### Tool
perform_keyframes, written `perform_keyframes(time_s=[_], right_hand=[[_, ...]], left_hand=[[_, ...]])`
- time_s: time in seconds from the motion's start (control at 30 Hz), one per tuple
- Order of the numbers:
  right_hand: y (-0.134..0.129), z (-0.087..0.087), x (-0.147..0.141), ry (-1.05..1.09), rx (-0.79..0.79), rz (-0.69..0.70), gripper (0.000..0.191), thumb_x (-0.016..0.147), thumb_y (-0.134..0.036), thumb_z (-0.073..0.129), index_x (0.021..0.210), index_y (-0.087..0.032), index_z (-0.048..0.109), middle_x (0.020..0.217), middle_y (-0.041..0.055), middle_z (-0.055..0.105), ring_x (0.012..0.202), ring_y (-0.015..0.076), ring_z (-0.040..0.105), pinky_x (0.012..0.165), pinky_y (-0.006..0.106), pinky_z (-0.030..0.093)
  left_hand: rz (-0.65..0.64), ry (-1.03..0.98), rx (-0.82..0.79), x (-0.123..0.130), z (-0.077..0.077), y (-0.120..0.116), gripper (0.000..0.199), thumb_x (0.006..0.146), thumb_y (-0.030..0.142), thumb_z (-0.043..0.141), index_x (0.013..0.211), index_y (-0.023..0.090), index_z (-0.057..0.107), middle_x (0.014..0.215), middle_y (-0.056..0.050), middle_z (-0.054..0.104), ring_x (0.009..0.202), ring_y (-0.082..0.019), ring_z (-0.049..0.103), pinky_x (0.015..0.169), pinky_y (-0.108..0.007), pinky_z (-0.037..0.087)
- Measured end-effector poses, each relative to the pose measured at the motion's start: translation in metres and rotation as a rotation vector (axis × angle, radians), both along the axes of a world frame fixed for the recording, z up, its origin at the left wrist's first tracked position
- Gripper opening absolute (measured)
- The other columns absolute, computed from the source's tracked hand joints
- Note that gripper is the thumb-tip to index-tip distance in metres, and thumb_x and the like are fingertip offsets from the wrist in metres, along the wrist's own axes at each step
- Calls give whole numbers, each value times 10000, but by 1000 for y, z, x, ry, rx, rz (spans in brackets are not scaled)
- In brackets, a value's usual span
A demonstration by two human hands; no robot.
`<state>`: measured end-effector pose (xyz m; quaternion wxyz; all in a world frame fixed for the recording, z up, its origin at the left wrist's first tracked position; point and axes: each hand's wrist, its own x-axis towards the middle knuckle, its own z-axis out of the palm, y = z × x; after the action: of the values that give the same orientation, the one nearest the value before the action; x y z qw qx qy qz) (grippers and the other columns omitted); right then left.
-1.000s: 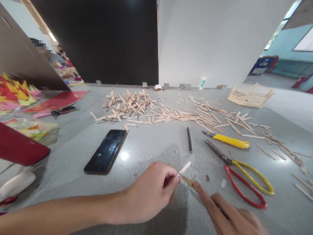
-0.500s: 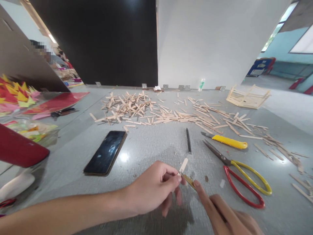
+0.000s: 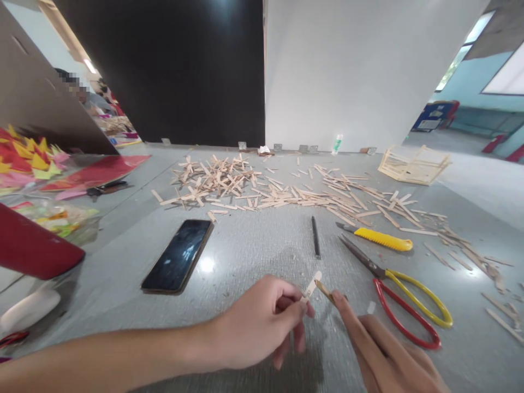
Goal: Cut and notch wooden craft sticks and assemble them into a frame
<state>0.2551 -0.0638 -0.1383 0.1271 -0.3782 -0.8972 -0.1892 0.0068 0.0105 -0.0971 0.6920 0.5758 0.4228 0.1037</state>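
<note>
Low in the centre, my left hand (image 3: 270, 322) pinches a small pale wooden stick (image 3: 313, 284) between thumb and fingertips, its rounded end pointing up and right. My right hand (image 3: 376, 344) grips a thin yellowish-brown tool (image 3: 325, 292), whose tip meets the stick near its upper end. What exactly the tool is cannot be made out. Ahead of the hands lies a black pen (image 3: 315, 237). To the right are a yellow cutter (image 3: 382, 239) and scissors (image 3: 385, 272) with one red and one yellow handle.
Loose wooden sticks (image 3: 286, 196) spread across the grey table. A phone (image 3: 178, 255) lies at left, beyond it a red cylinder (image 3: 36, 243). A stick frame (image 3: 413, 166) stands back right, a glue tube (image 3: 337, 144) by the upright panels. A person is partly visible far left.
The stick in my left hand now shows more of its length. The tool in my right hand has shifted up and slightly right, its tip now nearer the stick's rounded end.
</note>
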Motion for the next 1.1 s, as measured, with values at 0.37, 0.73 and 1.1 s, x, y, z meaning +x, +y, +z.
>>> perform_keyframes(time_s=[0.37, 0.73, 1.1], right_hand=[[18, 8, -25, 1128, -797, -491, 376, 1028, -504, 516, 1132, -177, 671, 558, -80, 398, 434, 94, 322, 368, 195, 243], [20, 11, -24, 944, -1128, -454, 425, 1008, -548, 459, 750, -211, 475, 731, -34, 318, 698, 156, 373, 613, 255, 342], [16, 6, -28, 874, -1017, -441, 405, 1014, -479, 432, 708, -214, 451, 692, -35, 344, 659, 152, 385, 587, 248, 345]], left_hand=[[-89, 31, 277, -5, 3, -2, 186, 1029, 260, 418, 982, 195, 586, 658, 43, 539, 522, -99, 484, 503, -215, 352], [-113, 167, 686, -2, -7, -6, 186, 964, 159, 467, 831, 200, 590, 742, 25, 553, 726, -134, 500, 707, -262, 352], [-129, 121, 574, 2, -3, -4, 280, 1003, 236, 468, 747, 181, 569, 674, 41, 498, 670, -117, 483, 613, -245, 324]])
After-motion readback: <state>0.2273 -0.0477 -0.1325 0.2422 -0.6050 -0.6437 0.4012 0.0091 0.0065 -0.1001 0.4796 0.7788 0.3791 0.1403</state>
